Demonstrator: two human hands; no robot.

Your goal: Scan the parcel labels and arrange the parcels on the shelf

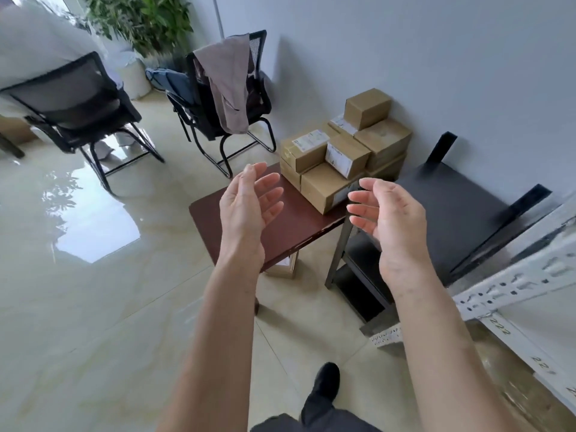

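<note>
Several brown cardboard parcels with white labels are stacked at the far end of a small dark red table, against the wall. My left hand and my right hand are raised in front of me, palms facing each other, fingers relaxed and holding nothing. Both hover short of the stack, above the table's near half. A black shelf unit stands to the right of the table with a bare top. One more small parcel lies on the floor under the table.
Two black office chairs stand on the glossy tiled floor to the left; one has a grey garment draped over it. A white perforated metal rack juts in at the right. My dark shoe is below.
</note>
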